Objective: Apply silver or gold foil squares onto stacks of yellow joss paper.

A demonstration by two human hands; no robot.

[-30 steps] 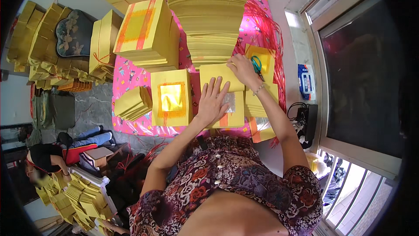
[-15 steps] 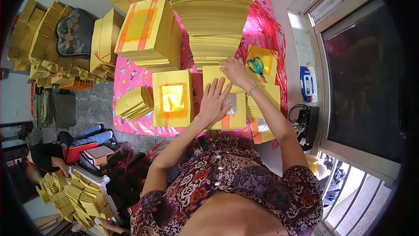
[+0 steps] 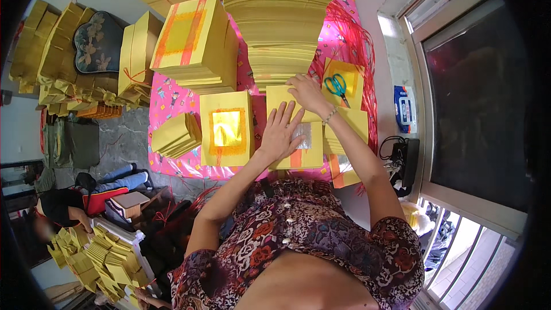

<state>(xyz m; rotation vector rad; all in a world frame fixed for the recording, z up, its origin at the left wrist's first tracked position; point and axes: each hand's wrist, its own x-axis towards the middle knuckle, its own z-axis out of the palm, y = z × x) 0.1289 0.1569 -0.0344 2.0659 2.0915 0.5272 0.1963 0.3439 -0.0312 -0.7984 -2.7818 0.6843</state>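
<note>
Yellow paper [image 3: 313, 158]: set on pink table cover [image 3: 169, 100], betw. gold-foil stack [image 3: 227, 129] & folded pile [image 3: 356, 121].
L hand [image 3: 281, 138]: laid flat on paper, fingers spread, nothing gripped.
R hand [image 3: 310, 95]: placed at far edge, fingers bent; pinch can't be told.
Handling: prob. light, bendy, easily creased; best held by edges, silver patch [image 3: 305, 135] avoided.

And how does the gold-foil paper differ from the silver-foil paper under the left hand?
The gold-foil paper shows a bright gold square with an orange border; the silver-foil paper shows a greyish silver patch.
The gold-foil paper lies untouched and uncovered; the silver-foil paper lies under the left hand, its far part beneath a plain yellow layer.
Both papers are yellow.
</note>
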